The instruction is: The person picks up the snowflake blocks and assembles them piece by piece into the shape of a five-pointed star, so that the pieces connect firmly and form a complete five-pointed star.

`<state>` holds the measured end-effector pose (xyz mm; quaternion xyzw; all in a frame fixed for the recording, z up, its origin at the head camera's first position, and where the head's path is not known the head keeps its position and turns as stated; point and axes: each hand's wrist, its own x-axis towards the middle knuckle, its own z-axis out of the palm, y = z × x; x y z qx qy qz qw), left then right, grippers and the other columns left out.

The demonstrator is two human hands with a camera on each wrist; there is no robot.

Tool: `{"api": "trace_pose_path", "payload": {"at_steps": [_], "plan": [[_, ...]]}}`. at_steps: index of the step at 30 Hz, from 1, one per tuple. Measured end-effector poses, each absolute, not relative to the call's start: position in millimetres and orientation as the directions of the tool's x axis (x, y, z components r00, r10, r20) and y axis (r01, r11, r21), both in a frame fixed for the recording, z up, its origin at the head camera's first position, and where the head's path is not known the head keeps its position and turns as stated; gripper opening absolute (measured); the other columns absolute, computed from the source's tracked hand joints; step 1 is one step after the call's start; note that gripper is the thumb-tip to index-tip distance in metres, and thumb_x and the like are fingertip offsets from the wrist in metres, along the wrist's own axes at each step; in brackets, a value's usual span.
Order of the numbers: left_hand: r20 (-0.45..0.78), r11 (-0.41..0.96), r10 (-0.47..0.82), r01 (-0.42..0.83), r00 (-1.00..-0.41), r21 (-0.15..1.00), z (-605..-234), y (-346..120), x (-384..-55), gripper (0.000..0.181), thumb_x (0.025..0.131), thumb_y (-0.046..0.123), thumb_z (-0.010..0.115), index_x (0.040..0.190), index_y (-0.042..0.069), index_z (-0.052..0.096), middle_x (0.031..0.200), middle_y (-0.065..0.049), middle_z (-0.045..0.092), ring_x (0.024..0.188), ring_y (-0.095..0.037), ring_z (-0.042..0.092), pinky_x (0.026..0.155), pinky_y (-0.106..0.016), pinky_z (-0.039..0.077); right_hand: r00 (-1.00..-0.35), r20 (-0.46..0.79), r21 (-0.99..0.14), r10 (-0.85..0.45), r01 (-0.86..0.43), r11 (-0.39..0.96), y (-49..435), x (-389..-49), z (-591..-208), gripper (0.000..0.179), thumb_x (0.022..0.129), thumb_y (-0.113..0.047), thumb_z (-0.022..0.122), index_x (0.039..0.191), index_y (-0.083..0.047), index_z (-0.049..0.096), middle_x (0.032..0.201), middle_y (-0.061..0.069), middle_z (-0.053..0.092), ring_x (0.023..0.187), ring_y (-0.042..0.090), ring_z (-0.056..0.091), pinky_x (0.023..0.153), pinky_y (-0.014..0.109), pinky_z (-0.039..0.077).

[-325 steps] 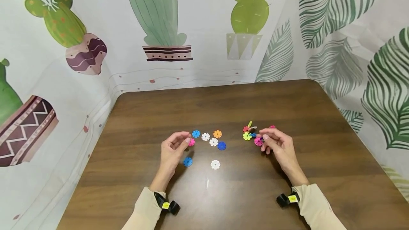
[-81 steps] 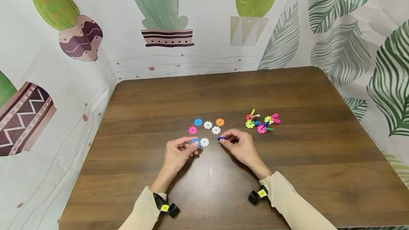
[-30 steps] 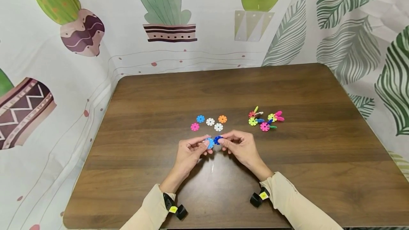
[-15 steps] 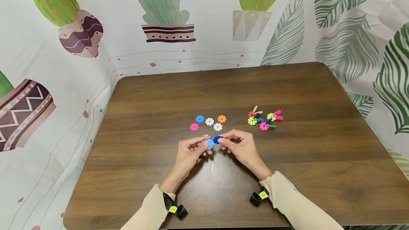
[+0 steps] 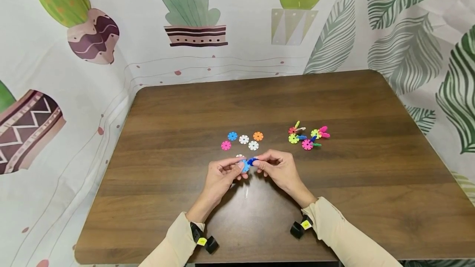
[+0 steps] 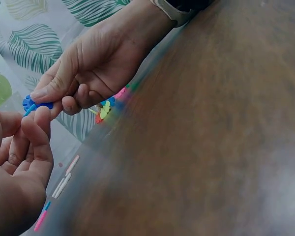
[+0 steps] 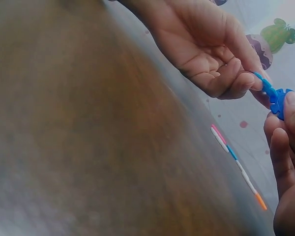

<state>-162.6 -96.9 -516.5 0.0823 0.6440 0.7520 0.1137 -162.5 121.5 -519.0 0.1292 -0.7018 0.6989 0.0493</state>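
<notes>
In the head view my left hand (image 5: 222,178) pinches a light blue notched plastic disc (image 5: 245,167) between thumb and fingers. My right hand (image 5: 279,170) pinches a dark blue notched disc (image 5: 252,162) in the same way. The two discs meet edge to edge at an angle above the table, as the right wrist view shows with the light blue disc (image 7: 266,86) at a notch of the dark blue disc (image 7: 279,104). Fingertips cover part of both. A white disc (image 5: 240,156) lies partly hidden behind my left fingers.
Beyond my hands, loose discs lie flat on the brown table (image 5: 178,135): blue (image 5: 232,136), pink (image 5: 226,145), orange (image 5: 258,136), and white (image 5: 243,139). To the right sit joined discs, including a pink one (image 5: 307,144) and a yellow one (image 5: 293,138).
Both blue discs have been picked up from the table and brought together. My right hand has come left from the joined discs. During the last second my hands have hardly moved.
</notes>
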Motion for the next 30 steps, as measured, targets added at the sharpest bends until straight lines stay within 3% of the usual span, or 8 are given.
{"api": "trace_pose_path", "payload": {"at_steps": [30], "plan": [[-0.003,-0.192,0.322,-0.069,-0.947,0.979,-514.6,-90.9,-161.6,0.032,0.100,-0.002,0.069,0.126,-0.020,0.067,0.080,0.006,0.080,0.068,-0.006,0.076,0.064,-0.017,0.059,-0.935,0.304,-0.951,-0.182,-0.285,-0.122,122.0,-165.4,-520.7,0.011,0.088,0.012,0.080,0.093,0.019,0.074,0.077,0.035,0.072,0.058,0.017,0.073,0.052,0.027,0.060]]}}
